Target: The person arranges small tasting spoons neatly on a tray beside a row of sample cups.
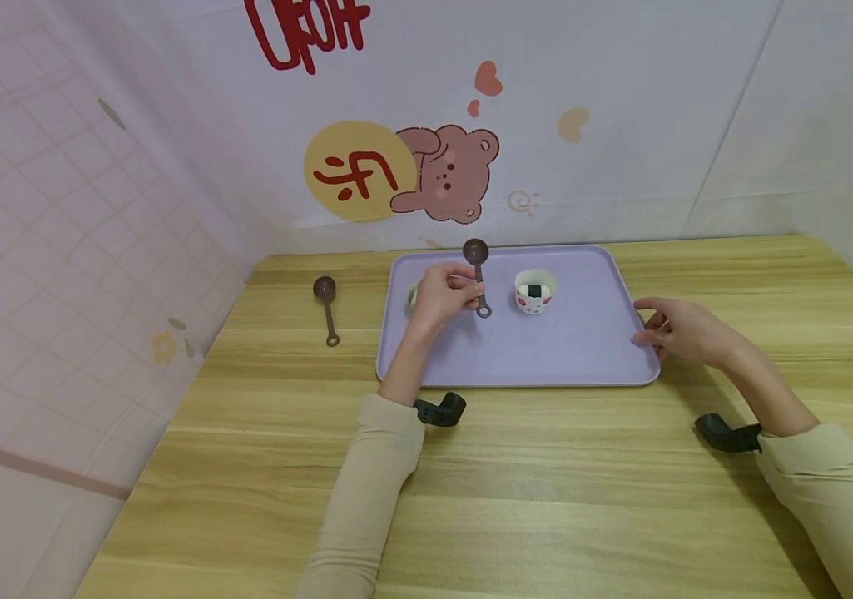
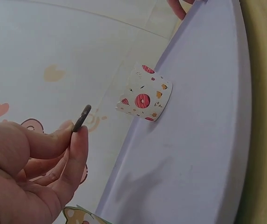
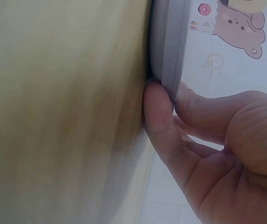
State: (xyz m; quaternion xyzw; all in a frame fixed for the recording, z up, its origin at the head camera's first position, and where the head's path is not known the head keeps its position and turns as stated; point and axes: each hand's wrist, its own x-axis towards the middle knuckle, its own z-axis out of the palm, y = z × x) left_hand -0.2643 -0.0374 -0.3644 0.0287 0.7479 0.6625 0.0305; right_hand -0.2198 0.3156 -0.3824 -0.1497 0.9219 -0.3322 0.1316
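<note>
My left hand point(image 1: 441, 296) pinches the handle of a brown measuring spoon point(image 1: 475, 252) above the tray, bowl towards the back. In the left wrist view only the handle tip point(image 2: 82, 118) shows between thumb and fingers. My right hand point(image 1: 684, 330) grips the right edge of the lilac tray point(image 1: 583, 353); the right wrist view has thumb and finger on either side of the rim point(image 3: 168, 56). On the tray stands a patterned paper cup point(image 1: 533, 305) with a rice-ball-like piece point(image 1: 534, 291) showing. Behind my left hand, a greenish cup point(image 1: 411, 298) is mostly hidden.
A second brown measuring spoon point(image 1: 327, 309) lies on the wooden table point(image 1: 516, 491), left of the tray. Behind the table hangs a white cloth point(image 1: 621, 166) printed with a bear. A dark device sits at each wrist.
</note>
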